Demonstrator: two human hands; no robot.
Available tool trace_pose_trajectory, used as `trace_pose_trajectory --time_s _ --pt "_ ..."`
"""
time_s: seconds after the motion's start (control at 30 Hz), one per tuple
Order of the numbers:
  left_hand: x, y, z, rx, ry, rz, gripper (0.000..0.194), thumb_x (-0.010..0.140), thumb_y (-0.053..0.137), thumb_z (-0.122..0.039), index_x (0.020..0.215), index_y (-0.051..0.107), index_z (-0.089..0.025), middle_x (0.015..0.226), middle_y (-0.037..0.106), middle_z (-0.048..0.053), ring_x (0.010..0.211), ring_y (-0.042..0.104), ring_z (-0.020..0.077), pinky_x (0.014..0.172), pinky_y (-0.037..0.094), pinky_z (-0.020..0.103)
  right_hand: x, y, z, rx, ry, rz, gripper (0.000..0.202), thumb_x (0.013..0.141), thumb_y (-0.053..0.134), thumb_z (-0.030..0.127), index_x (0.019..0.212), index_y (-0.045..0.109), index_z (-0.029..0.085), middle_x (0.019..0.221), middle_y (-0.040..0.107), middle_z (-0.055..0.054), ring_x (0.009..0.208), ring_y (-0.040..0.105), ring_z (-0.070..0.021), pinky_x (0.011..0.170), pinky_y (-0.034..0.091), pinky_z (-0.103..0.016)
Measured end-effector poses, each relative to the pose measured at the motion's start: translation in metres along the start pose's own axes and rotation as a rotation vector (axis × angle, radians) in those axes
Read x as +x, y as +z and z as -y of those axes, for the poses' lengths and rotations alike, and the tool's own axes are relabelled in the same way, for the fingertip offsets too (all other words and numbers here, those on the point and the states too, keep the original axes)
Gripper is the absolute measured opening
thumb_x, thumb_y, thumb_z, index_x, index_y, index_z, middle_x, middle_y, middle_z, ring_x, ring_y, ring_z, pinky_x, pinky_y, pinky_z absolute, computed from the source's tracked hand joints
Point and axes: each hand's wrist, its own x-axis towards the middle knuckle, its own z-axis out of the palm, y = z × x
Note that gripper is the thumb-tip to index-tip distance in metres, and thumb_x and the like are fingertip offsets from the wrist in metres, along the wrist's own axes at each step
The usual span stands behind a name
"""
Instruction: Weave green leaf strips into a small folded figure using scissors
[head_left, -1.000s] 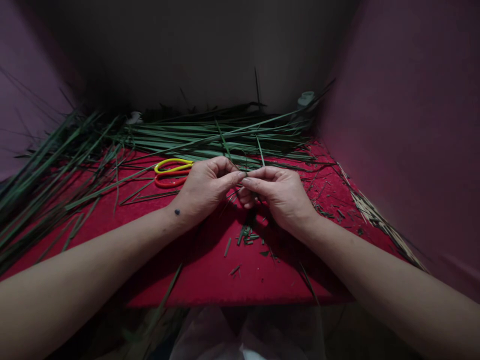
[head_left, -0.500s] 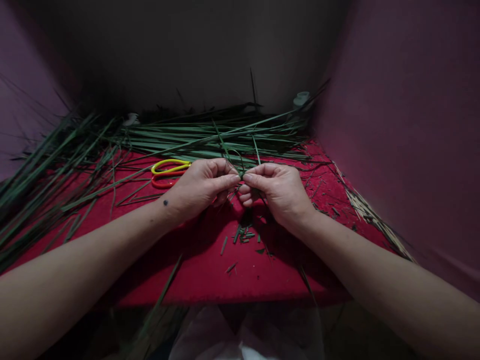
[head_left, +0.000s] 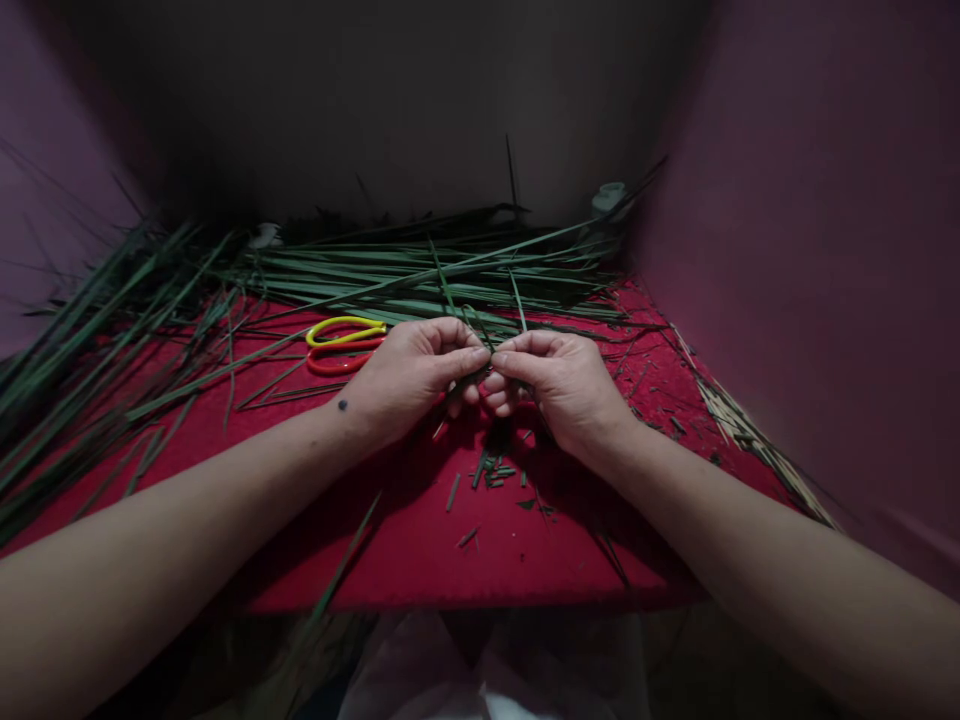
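Thumb and fingers of my left hand (head_left: 427, 375) pinch thin green leaf strips (head_left: 445, 284) near the middle of the view. Tip to tip with it, my right hand (head_left: 559, 380) is closed on the same strips, one of which (head_left: 518, 300) rises above its fingers. A small loop of strip shows just above the fingertips; the gripped part itself is mostly hidden. Beside my left hand lie scissors with a yellow and a red handle (head_left: 346, 365), their blades hidden behind the hand.
Long green leaves (head_left: 330, 275) lie across the back and left of the red cloth (head_left: 390, 560). Short cut pieces (head_left: 495, 472) are scattered below my hands. Pale thin sticks (head_left: 757, 450) lie along the right edge, and a pale container (head_left: 608, 197) stands at the back right.
Both hands have shifted very slightly, the left one a little to the right. The small loop of strip above the fingertips looks smaller. The whole view has moved slightly.
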Motion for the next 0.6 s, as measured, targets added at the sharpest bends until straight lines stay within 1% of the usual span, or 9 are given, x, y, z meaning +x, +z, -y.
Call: trace_pose_trajectory --time_s 0.1,0.23,0.33,0.4,0.5,0.6 --pt "0.0013 0.0015 0.0029 0.015 0.013 -0.023 0.012 0.074 0.060 -0.021 0.069 0.051 -0.015 0.051 0.053 -0.003 0.041 0.046 0.0063 0.041 0.036 0.017 0.0020 -0.0010 -0.0025 0.008 0.020 0.020 0.008 0.068 0.064 0.016 0.068 0.056 0.013 0.055 0.064 -0.002 0.044 0.058 -0.0103 0.043 0.049 -0.020" --pt "0.0021 0.0008 0.0080 0.007 0.024 -0.028 0.014 0.077 0.058 -0.025 0.069 0.050 -0.017 0.046 0.048 -0.005 0.035 0.041 0.0059 0.035 0.030 0.018 0.0041 -0.0021 -0.0049 0.045 0.032 0.035 0.008 0.068 0.064 0.015 0.068 0.056 0.013 0.054 0.064 -0.002 0.044 0.059 -0.0112 0.043 0.050 -0.022" --pt "0.0014 0.0005 0.0081 0.027 0.021 -0.068 0.013 0.076 0.059 -0.026 0.069 0.052 -0.017 0.042 0.043 -0.007 0.032 0.035 0.0057 0.033 0.025 0.018 0.0034 -0.0010 -0.0054 0.029 0.029 0.023 0.008 0.069 0.064 0.014 0.068 0.056 0.012 0.055 0.064 -0.003 0.044 0.059 -0.0112 0.043 0.050 -0.022" --pt "0.0009 0.0011 0.0057 0.087 0.048 -0.115 0.011 0.074 0.060 -0.024 0.068 0.054 -0.016 0.044 0.046 -0.006 0.036 0.037 0.0053 0.035 0.026 0.018 0.0027 -0.0002 -0.0059 0.026 0.023 0.018 0.007 0.070 0.063 0.014 0.069 0.056 0.012 0.055 0.064 -0.003 0.044 0.059 -0.0111 0.044 0.051 -0.022" --pt "0.0004 0.0025 0.0018 0.210 0.131 -0.192 0.008 0.071 0.062 -0.020 0.067 0.060 -0.013 0.054 0.054 -0.003 0.046 0.043 0.0049 0.043 0.033 0.016 0.0027 0.0000 -0.0073 0.061 0.016 0.021 0.006 0.072 0.063 0.014 0.070 0.057 0.012 0.056 0.064 -0.003 0.045 0.060 -0.0121 0.046 0.052 -0.024" --pt "-0.0002 0.0037 0.0006 0.219 0.161 -0.218 0.007 0.070 0.063 -0.019 0.070 0.064 -0.013 0.059 0.058 -0.003 0.048 0.045 0.0050 0.046 0.036 0.017 0.0037 -0.0008 -0.0086 0.093 0.016 0.014 0.006 0.072 0.063 0.014 0.071 0.057 0.012 0.057 0.064 -0.003 0.047 0.061 -0.0126 0.047 0.053 -0.025"
